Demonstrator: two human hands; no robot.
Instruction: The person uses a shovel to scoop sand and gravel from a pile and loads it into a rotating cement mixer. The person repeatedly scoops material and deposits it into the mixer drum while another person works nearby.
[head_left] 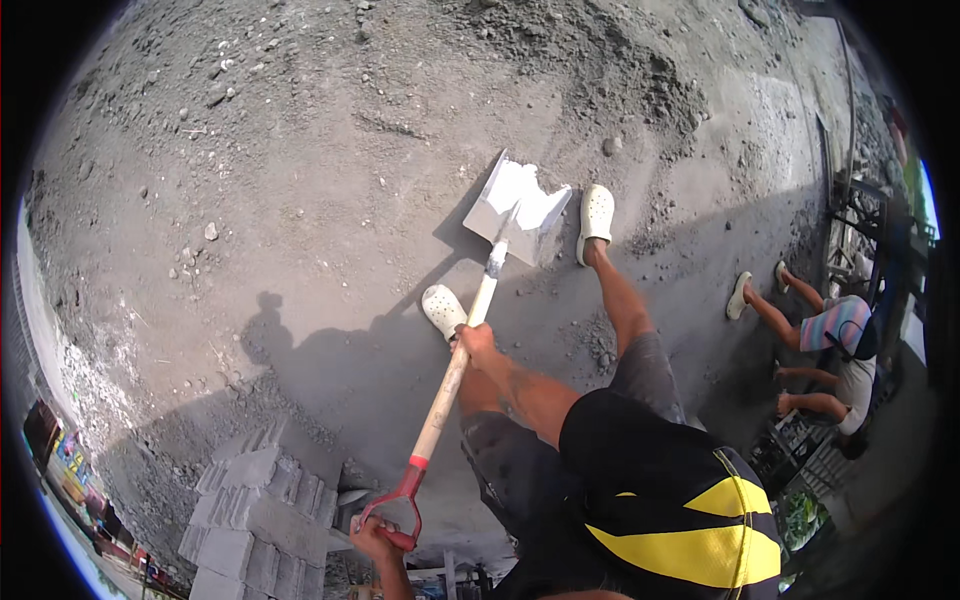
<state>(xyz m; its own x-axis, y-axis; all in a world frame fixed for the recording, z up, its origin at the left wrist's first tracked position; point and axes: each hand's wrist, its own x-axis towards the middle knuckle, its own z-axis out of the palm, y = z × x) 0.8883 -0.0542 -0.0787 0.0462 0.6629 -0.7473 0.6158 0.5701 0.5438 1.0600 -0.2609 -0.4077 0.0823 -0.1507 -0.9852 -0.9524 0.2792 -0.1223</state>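
A shovel (pixel 437 415) slants up and to the right across the view, its wooden shaft ending at a red D-shaped grip (pixel 411 482). My left hand (pixel 374 538) is closed round that grip at the lower left. Farther up, my right hand (pixel 477 343) wraps the shaft near its middle. The metal blade (pixel 490 215) is between and just ahead of my feet, low over or on the grey ground. Bright sun glares on part of it, and I cannot tell whether anything lies there. Pale clogs (pixel 596 212) are on my feet.
Grey concrete blocks (pixel 262 520) are stacked at the lower left. Loose gravel and soil (pixel 630 75) lie ahead, with scattered stones (pixel 211 231). At the right, another person (pixel 835 330) in striped shorts is near metal framework (pixel 860 205).
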